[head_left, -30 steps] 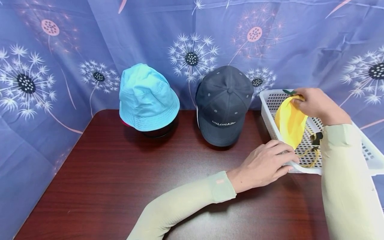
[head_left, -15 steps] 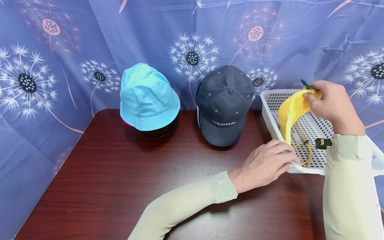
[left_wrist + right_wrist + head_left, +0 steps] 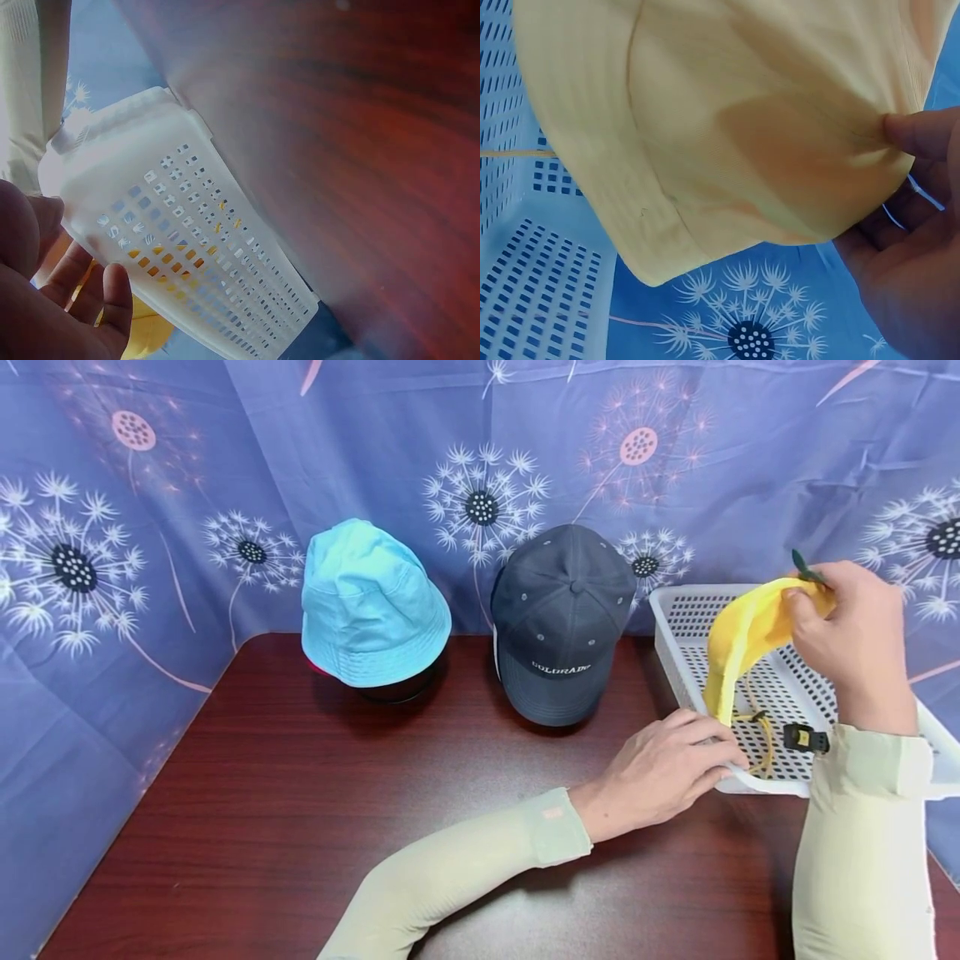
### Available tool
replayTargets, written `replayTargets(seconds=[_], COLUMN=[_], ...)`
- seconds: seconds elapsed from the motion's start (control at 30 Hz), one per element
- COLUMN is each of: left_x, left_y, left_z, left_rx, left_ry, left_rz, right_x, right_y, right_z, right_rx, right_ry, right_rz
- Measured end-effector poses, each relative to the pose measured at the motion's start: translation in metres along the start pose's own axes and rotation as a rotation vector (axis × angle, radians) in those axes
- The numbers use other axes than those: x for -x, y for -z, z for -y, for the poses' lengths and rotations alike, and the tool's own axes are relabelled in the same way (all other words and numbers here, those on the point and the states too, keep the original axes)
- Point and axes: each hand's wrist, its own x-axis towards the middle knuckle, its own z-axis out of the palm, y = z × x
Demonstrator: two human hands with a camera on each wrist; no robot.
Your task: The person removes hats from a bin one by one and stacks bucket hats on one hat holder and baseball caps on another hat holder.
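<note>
My right hand (image 3: 855,639) pinches a yellow bucket hat (image 3: 750,622) near its crown, beside a green leaf tip (image 3: 808,567). The hat hangs folded over the white plastic basket (image 3: 671,647). In the right wrist view, thumb and fingers squeeze the hat's cloth (image 3: 705,135) and its wide brim hangs to the left. A yellow cord (image 3: 768,752) trails down into the basket. With fingers curled over the basket's near-left rim, my left hand (image 3: 667,768) grips it close to the hat's lower edge; the left wrist view shows those fingers at the perforated wall (image 3: 187,225).
A light blue bucket hat (image 3: 367,610) and a dark grey cap (image 3: 566,610) sit on stands at the back of the dark wooden table (image 3: 300,810). A black buckle (image 3: 804,737) shows by the right cuff. Behind hangs a blue dandelion-print cloth (image 3: 390,443).
My right hand has moved to the right and slightly up, drawing the yellow hat's crown with it, so the hat now arches over the basket. My left hand stays on the rim.
</note>
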Motion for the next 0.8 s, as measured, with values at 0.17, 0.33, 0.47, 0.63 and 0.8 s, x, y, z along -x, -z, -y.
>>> replayTargets(seconds=[0.17, 0.33, 0.47, 0.63, 0.8], left_x=[0.002, 0.003, 0.003, 0.002, 0.003], left_y=[0.0, 0.002, 0.003, 0.004, 0.006], left_z=[0.0, 0.001, 0.001, 0.001, 0.002], left_rx=[0.015, 0.039, 0.023, -0.005, -0.018], left_ry=[0.014, 0.035, 0.017, 0.015, 0.02], left_rz=[-0.009, -0.027, -0.018, -0.002, 0.011], right_x=[0.008, 0.008, 0.007, 0.007, 0.006], right_y=[0.001, 0.003, 0.005, 0.006, 0.006], right_z=[0.001, 0.005, 0.007, 0.012, 0.022], right_rx=[0.004, 0.008, -0.012, -0.034, -0.056], right_ry=[-0.049, -0.058, -0.092, -0.075, -0.025], right_rz=[-0.096, -0.136, -0.164, -0.234, -0.307])
